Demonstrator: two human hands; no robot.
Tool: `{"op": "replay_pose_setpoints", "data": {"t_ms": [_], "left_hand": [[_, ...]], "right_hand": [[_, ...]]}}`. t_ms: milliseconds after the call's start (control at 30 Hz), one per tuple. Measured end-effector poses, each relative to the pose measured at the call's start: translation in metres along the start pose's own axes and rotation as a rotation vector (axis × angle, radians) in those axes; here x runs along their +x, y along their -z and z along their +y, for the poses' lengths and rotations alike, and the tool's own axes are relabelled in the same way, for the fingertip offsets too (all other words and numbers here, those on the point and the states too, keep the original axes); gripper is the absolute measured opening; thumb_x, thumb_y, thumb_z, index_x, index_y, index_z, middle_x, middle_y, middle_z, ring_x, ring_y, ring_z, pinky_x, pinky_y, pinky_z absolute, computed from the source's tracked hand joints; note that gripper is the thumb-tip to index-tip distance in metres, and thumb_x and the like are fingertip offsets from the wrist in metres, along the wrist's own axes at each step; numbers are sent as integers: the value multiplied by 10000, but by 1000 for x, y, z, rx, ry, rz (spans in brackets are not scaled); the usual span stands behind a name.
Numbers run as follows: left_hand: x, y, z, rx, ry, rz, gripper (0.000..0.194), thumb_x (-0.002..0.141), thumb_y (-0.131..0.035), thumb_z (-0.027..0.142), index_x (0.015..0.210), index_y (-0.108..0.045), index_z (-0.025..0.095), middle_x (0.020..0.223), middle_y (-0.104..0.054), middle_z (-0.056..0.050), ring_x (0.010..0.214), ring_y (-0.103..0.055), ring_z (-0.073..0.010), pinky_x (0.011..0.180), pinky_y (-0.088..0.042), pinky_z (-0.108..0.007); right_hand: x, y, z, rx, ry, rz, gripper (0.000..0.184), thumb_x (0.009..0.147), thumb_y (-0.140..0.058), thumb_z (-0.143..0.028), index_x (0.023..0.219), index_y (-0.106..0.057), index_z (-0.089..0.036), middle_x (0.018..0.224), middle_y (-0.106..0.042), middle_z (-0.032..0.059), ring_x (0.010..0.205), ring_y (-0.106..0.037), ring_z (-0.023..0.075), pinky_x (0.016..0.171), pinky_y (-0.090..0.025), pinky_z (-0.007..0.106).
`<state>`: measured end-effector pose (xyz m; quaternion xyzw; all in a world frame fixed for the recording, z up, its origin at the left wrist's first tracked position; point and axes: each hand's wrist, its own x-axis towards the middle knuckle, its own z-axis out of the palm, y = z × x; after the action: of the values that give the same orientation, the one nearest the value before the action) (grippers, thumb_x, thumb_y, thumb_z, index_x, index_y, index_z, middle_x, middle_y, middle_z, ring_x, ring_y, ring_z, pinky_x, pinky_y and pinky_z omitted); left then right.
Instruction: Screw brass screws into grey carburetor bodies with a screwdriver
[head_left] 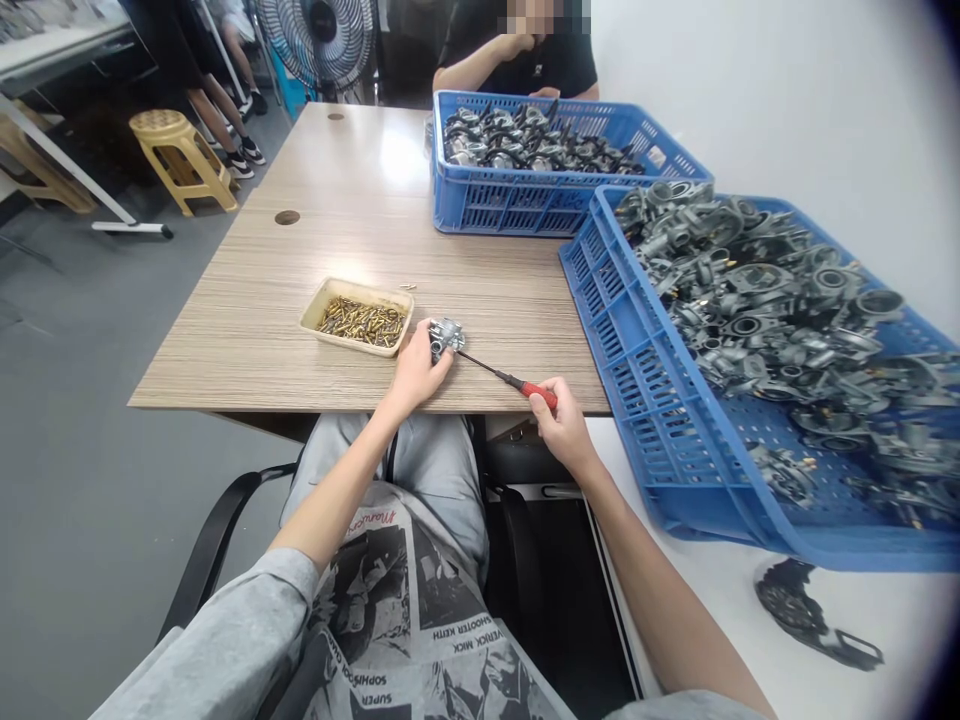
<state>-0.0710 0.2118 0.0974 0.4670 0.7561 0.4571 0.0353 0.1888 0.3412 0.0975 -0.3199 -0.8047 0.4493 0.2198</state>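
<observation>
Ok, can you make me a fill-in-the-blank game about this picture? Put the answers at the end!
1. The right grip holds a screwdriver whose handle is ____.
2. In the picture, the metal part in the left grip is to the ____ of the tray.
3. The far crate and the near crate are both coloured ____.

Missing words: red; right; blue.
</observation>
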Motion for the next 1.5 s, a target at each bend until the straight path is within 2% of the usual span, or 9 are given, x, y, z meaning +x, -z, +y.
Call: {"op": "replay_pose_setpoints", "data": {"t_ms": [200, 467, 667, 900, 1100, 1333, 1500], "left_hand": [[0, 1, 0, 17, 12, -17, 473, 970, -584, 334, 1386, -431, 168, 1302, -672, -168, 1179, -667, -299, 1035, -526, -436], [0, 0, -2, 13, -7, -10, 482, 974, -569, 343, 1397, -418, 168, 1319, -664, -174, 1195, -658, -300, 1058, -514, -444], [1, 1, -1, 26, -4, -17, 490, 968, -564, 339, 1394, -414, 149, 1324, -655, -188, 1210, -652, -305, 1064, -512, -448], [2, 2, 1, 16, -7, -20, 493, 971, -576, 339, 1401, -412, 160, 1337, -652, -186, 1216, -654, -310, 1067, -515, -462], [1, 3, 1, 10, -7, -26, 485, 977, -573, 339, 1401, -414, 165, 1335, -653, -186, 1214, -658, -311, 1067, -516, -468], [1, 2, 1, 21, -2, -14, 467, 966, -575, 325, 1375, -427, 155, 1275, -670, -174, 1165, -666, -304, 1030, -532, -451], [1, 1, 2, 22, -1, -8, 455, 967, -574, 328, 1365, -434, 158, 1267, -677, -167, 1151, -666, -298, 1022, -528, -436]], "right_hand": [[-1, -1, -3, 36, 21, -1, 329, 983, -604, -517, 1100, -441, -257, 703, -479, -48, 526, -449, 162, 521, -370, 311], [1, -2, -1, -14, 15, 55, 304, 1033, -503, -557, 1003, -478, -255, 677, -465, -34, 554, -454, 171, 532, -360, 307], [-1, -2, -2, 47, 16, 16, 318, 995, -579, -493, 1144, -438, -250, 693, -447, -53, 531, -438, 163, 520, -357, 307], [0, -1, -3, -23, 27, 33, 281, 1040, -494, -530, 980, -483, -256, 647, -428, -49, 526, -424, 158, 513, -338, 294], [-1, -1, -5, 14, 36, 21, 272, 997, -568, -469, 1121, -460, -252, 656, -440, -62, 511, -422, 163, 518, -344, 304], [0, -1, -2, -24, 21, 32, 284, 1039, -497, -540, 989, -492, -260, 631, -426, -54, 515, -424, 162, 517, -341, 297], [-1, -2, -3, 16, 35, 25, 289, 992, -580, -477, 1131, -471, -248, 703, -463, -53, 521, -427, 153, 524, -355, 302]]}}
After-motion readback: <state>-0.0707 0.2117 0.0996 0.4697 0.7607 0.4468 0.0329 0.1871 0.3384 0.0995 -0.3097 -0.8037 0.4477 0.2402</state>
